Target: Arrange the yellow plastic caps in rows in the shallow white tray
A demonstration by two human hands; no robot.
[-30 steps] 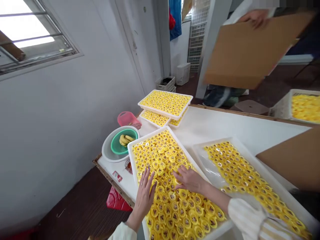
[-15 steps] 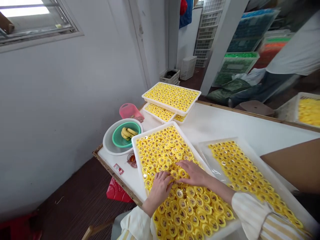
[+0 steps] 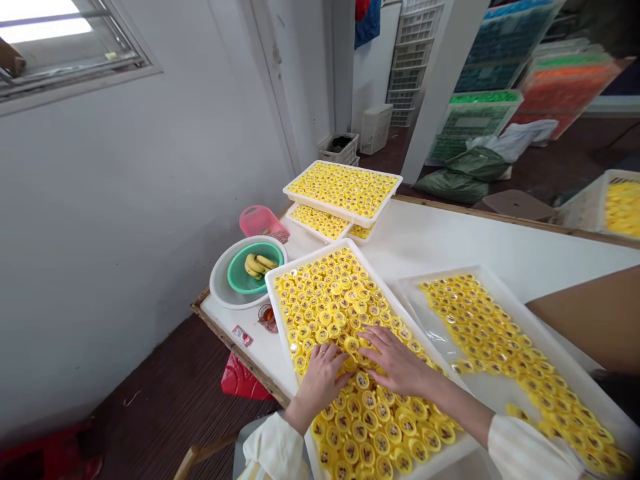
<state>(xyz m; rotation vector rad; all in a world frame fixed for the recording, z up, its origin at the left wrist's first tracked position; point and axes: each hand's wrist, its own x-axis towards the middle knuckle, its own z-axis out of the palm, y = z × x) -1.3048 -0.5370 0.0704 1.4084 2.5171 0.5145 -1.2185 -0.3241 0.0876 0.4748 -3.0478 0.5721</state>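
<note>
Many round yellow pieces [image 3: 369, 420] fill a white tray [image 3: 306, 259] on a table [image 3: 430, 230].
The left hand [image 3: 323, 381] and right hand [image 3: 395, 363] rest among the pieces mid-tray, fingers loosely curled; whether either grasps one, I cannot tell. The tray lies lengthwise before the person, probably so both hands reach its middle.

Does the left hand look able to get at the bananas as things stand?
Probably yes: the bananas lie uncovered in the green bowl, and only low rims of the tray and white basin seem to separate them from the left hand.
</note>
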